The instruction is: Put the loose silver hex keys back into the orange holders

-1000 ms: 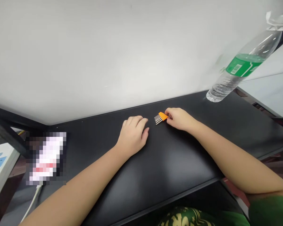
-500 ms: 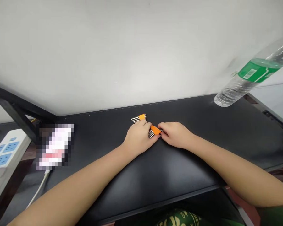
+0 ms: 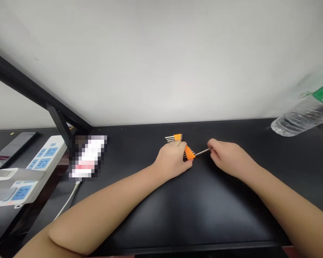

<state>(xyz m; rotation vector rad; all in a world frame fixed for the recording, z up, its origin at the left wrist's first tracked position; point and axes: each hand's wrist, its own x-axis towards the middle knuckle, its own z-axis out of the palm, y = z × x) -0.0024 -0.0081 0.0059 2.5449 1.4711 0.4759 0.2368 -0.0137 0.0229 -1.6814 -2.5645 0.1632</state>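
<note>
My left hand [image 3: 172, 157] is closed around an orange holder [image 3: 190, 153] with several thin metal rods in it that look like hex keys, pressed to the black tabletop. Just beyond its knuckles shows another orange piece [image 3: 177, 137] with metal rods sticking out to the left; whether both pieces are one holder is hidden by the hand. My right hand [image 3: 226, 154] pinches the far end of one slim hex key [image 3: 202, 152]. That key stretches from the holder's right corner to my right fingertips, its inner end still at the holder.
A pixelated lit device [image 3: 90, 157] with a white cable [image 3: 70, 199] lies on the left. Beyond it are a white power strip [image 3: 52, 147] and a black metal frame [image 3: 60, 123]. A clear bottle [image 3: 298, 118] stands at the right against the wall.
My right hand has moved away to the right, drawing a length of hex key out of the orange holder. My left hand keeps its grip. The camera view has shifted.
</note>
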